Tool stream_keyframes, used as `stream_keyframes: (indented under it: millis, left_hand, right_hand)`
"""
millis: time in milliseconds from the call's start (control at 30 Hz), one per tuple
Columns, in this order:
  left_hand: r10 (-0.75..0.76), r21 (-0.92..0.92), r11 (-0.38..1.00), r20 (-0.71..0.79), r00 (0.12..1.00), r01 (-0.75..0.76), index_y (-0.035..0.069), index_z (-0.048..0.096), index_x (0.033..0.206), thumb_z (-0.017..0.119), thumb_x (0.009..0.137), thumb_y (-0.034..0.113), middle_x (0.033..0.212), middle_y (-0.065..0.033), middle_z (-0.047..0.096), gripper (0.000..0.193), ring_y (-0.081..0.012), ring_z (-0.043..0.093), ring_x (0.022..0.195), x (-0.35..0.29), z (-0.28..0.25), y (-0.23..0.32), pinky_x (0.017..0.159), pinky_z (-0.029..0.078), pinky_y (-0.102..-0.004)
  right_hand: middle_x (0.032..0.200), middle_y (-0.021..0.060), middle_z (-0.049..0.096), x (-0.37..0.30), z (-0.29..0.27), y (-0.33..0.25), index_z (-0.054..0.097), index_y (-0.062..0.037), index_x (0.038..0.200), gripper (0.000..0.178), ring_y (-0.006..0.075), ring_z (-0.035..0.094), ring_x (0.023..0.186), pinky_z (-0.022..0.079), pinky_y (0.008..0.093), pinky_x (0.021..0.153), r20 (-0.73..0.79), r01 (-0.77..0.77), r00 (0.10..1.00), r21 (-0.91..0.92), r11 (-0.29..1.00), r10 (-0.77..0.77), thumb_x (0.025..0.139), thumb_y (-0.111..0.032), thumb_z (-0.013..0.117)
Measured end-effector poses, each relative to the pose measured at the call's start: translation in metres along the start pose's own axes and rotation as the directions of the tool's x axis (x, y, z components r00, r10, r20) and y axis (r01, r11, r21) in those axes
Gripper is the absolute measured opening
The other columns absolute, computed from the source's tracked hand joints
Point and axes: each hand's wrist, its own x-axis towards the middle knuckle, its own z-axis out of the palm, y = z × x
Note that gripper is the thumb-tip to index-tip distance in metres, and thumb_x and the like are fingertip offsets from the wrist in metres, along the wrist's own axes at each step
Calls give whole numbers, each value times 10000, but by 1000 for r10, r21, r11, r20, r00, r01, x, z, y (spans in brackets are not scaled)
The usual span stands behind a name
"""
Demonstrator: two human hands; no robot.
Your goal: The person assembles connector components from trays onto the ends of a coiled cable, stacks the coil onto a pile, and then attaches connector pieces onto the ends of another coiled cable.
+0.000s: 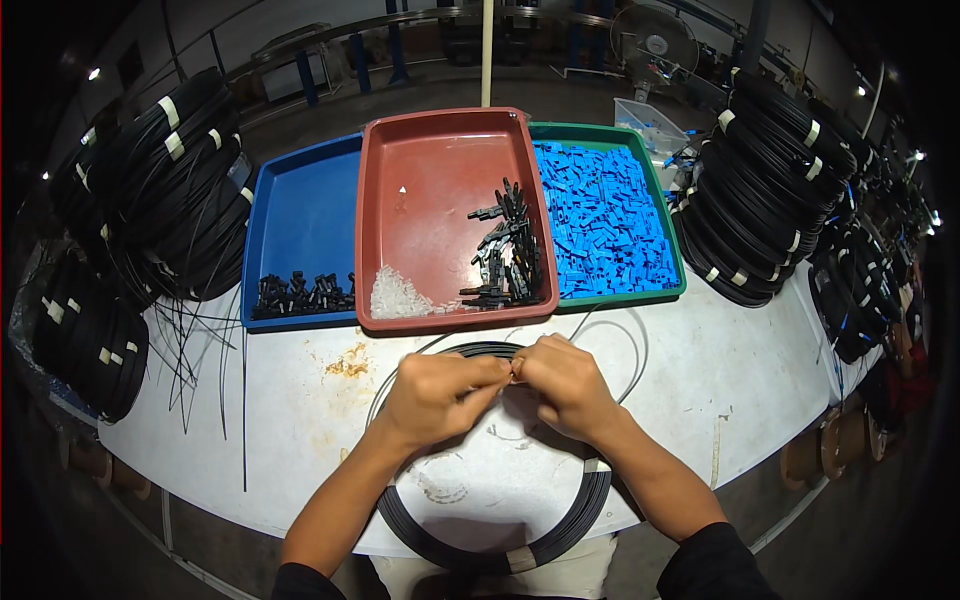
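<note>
A coil of thin black cable (447, 549), bound with pale tape, lies on the table in front of me. Over its far side my left hand (437, 397) and my right hand (567, 381) meet, fingertips pinched close together. Whatever sits between the fingers is small and mostly hidden. A loose cable loop (645, 350) curves out on the right of my right hand, and other thin strands show beside my left hand. Both forearms come in from the lower edge with dark sleeves.
Behind the hands stand a blue tray (300, 215) with black parts, a red tray (420, 170) with clear and black pieces, and a green tray (668, 235) full of blue connectors. Stacked black cable coils flank the white table (680, 400), left (165, 215) and right (765, 190).
</note>
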Motion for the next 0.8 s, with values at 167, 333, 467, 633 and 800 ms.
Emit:
stream_keyframes:
  millis: [167,333,467,633,800]
  left_hand:
    - [114,0,994,2,993,-114,3,767,889,802,739,-5,887,-129,771,154,-241,724,666,2,-2,-8,628,579,-318]
    - [-232,-274,937,-29,972,216,-3,774,875,808,744,-1,923,-137,780,136,-214,733,679,0,1,-3,614,583,-301]
    - [219,43,975,27,975,-220,-20,771,927,789,710,-61,898,-160,774,222,-251,754,736,5,-7,-1,693,603,-323]
    - [-27,-60,998,40,999,29,-7,779,925,790,750,-20,872,-138,777,176,-212,746,693,-2,-4,-6,646,584,-295]
    - [-146,-187,973,-34,989,138,5,784,902,799,779,21,853,-130,777,125,-192,732,658,0,1,-1,592,564,-284]
  right_hand:
    - [854,158,624,-3,6,2,583,-7,917,203,357,603,781,498,414,726,21,-108,994,129,986,107,730,52,638]
    - [913,102,638,2,1,-5,604,-32,912,201,299,601,773,489,389,716,-90,145,982,-208,967,-167,720,-16,661]
    - [913,106,639,-6,6,-2,604,-29,902,182,300,607,785,488,394,714,13,-128,992,43,991,128,733,-26,671]
    - [871,125,634,-1,9,-2,590,-15,887,163,319,609,781,486,401,705,3,-151,988,105,983,152,745,-17,669]
    - [827,147,622,4,2,-11,563,-3,853,145,332,590,762,485,407,705,-108,89,988,-159,983,-106,747,7,662]
